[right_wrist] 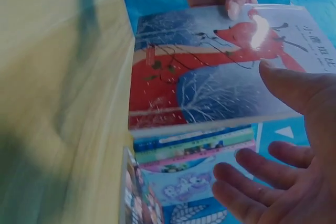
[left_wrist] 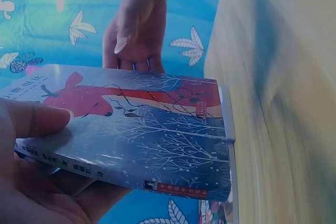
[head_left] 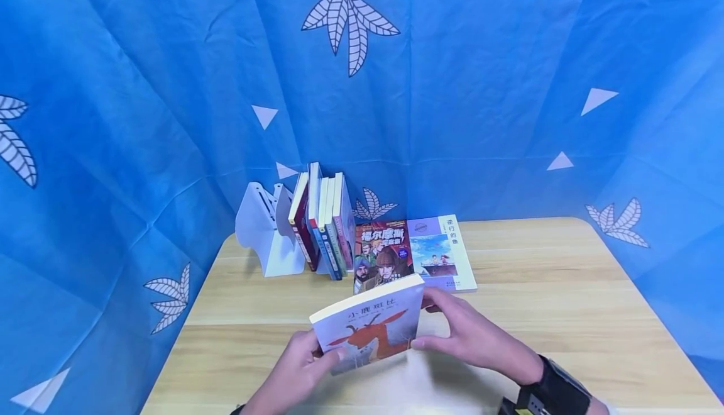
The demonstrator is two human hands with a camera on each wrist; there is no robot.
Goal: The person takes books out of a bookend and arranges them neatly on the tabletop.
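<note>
A book (head_left: 370,339) with a red deer on its grey-blue cover is held tilted above the table's front part. My left hand (head_left: 298,365) grips its left side, thumb (left_wrist: 44,120) on the cover and fingers underneath. Around the book's right edge is my right hand (head_left: 472,333). Its thumb and fingers (right_wrist: 252,177) stand spread apart in the right wrist view, with the thumb tip close to the cover; whether it touches cannot be told.
Several upright books (head_left: 325,226) lean together in a white bookend stand (head_left: 283,254) at the back left. A comic-style book (head_left: 384,248) and a purple-and-white book (head_left: 435,251) lie flat on the wooden table (head_left: 543,276). A blue patterned curtain (head_left: 452,119) hangs behind.
</note>
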